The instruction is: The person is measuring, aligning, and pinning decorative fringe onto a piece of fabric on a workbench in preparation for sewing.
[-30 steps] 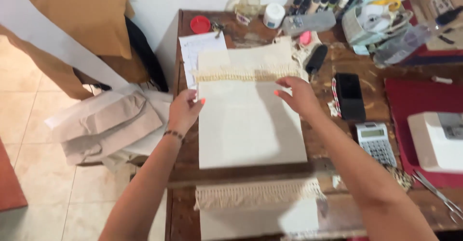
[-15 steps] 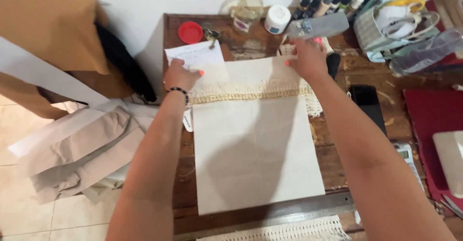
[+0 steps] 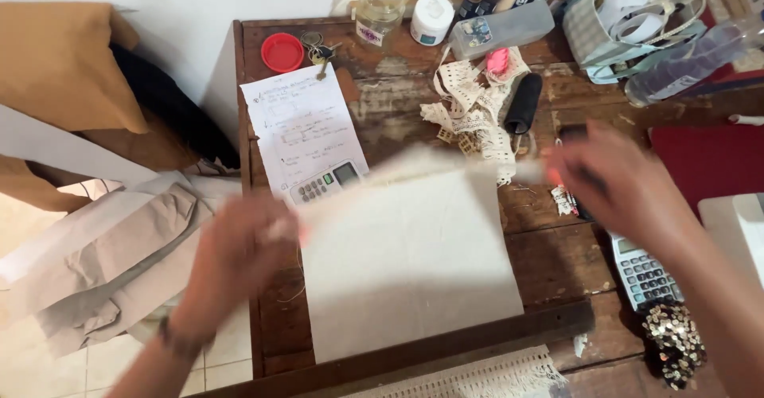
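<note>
Two hands, the left hand (image 3: 239,255) and right hand (image 3: 617,187), each with its grip on one cream cloth (image 3: 410,259); two calculators, a grey calculator (image 3: 325,183) just beyond the left grip, a white calculator (image 3: 646,272) just below the right; one red lid (image 3: 282,52); one written sheet (image 3: 302,127); one black spool (image 3: 523,103).

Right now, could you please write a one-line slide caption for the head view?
Both hands, left and right, hold a cream cloth by its top corners over a cluttered wooden table.
</note>
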